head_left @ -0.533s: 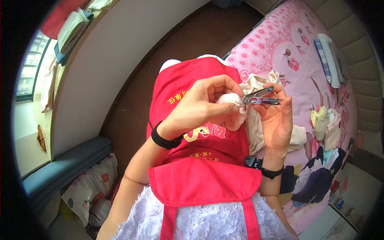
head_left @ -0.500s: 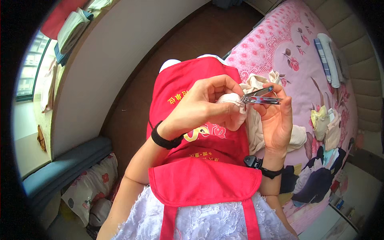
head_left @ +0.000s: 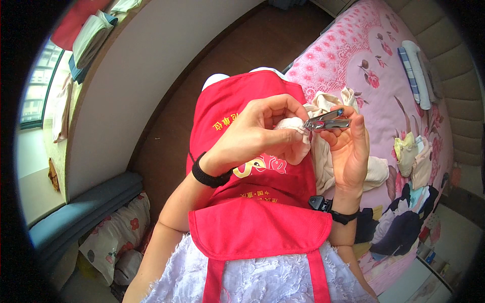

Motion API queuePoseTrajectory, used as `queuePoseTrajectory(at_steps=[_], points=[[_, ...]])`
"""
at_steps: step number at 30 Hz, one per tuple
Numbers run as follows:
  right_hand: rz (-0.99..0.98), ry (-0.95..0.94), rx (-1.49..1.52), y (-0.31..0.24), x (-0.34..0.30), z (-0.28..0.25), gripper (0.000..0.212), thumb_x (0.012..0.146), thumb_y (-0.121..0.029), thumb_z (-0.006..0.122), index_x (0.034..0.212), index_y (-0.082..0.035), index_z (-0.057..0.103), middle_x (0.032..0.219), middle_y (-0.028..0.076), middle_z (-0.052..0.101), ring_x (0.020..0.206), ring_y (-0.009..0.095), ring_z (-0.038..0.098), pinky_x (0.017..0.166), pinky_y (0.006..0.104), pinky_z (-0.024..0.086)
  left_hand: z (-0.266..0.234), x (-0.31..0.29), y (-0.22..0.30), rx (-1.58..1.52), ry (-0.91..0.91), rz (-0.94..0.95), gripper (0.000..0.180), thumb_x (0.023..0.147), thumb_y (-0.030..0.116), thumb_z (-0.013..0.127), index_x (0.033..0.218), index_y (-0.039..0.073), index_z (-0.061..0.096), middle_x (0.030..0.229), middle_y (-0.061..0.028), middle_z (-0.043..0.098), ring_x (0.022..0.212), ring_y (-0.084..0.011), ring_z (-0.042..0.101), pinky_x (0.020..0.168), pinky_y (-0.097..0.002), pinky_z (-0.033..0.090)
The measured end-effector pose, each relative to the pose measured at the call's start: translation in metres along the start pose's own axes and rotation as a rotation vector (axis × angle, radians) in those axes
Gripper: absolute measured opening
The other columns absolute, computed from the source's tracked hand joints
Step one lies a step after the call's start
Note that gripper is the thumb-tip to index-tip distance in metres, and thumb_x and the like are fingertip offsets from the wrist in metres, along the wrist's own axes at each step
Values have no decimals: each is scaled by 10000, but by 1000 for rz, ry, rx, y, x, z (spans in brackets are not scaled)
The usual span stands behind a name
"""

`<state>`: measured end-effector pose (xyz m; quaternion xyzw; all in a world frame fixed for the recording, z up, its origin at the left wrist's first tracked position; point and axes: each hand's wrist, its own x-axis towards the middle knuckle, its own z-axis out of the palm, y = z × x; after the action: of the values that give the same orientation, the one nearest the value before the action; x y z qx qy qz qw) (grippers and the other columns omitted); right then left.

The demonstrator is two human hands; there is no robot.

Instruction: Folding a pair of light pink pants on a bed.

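Note:
My left hand [head_left: 262, 126] pinches a bunched piece of cream cloth [head_left: 294, 151] above my lap. In my right hand [head_left: 349, 151] is a silver nail clipper [head_left: 328, 123], its lever raised, held between the thumb and fingers. The jaws of the clipper touch the cloth's edge right by my left fingertips. Whatever lies between the jaws is too small to make out. More cream cloth [head_left: 323, 161] hangs behind and beside my right hand, spreading onto the bed. A red apron [head_left: 222, 106] covers my lap beneath both hands.
On the right is a bed with a pink floral sheet [head_left: 348, 55]. Folded towels [head_left: 417, 76], small yellow and beige garments [head_left: 405, 154] and a dark clothes pile [head_left: 396, 235] lie on it. A floral pillow [head_left: 118, 235] sits at lower left, near a window ledge with folded cloths [head_left: 93, 40].
The clipper's handles have come slightly closer together as my right thumb and fingers shifted. My left hand and the cloth have hardly moved.

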<state>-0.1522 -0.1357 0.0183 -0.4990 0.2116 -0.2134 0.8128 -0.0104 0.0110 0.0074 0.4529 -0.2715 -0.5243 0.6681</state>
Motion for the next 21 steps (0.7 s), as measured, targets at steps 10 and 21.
queuePoseTrajectory(at_steps=[10, 21], points=[[-28, 75, -1, 4, 1, 5, 344, 970, -340, 523, 1073, -13, 541, 904, 100, 657, 770, 151, 666, 639, 216, 547, 0, 0, 1, 1, 1, -23, 270, 834, 48, 674, 1075, 5, 560, 1007, -43, 625, 930, -115, 615, 831, -252, 488], [-221, 215, -62, -3, 6, -7, 271, 988, -283, 499, 992, -17, 549, 852, 82, 654, 695, 133, 656, 608, 199, 533, -4, -1, 1, 13, -23, -60, 289, 847, 64, 664, 1112, 21, 556, 1052, -42, 611, 959, -115, 600, 850, -255, 475]])
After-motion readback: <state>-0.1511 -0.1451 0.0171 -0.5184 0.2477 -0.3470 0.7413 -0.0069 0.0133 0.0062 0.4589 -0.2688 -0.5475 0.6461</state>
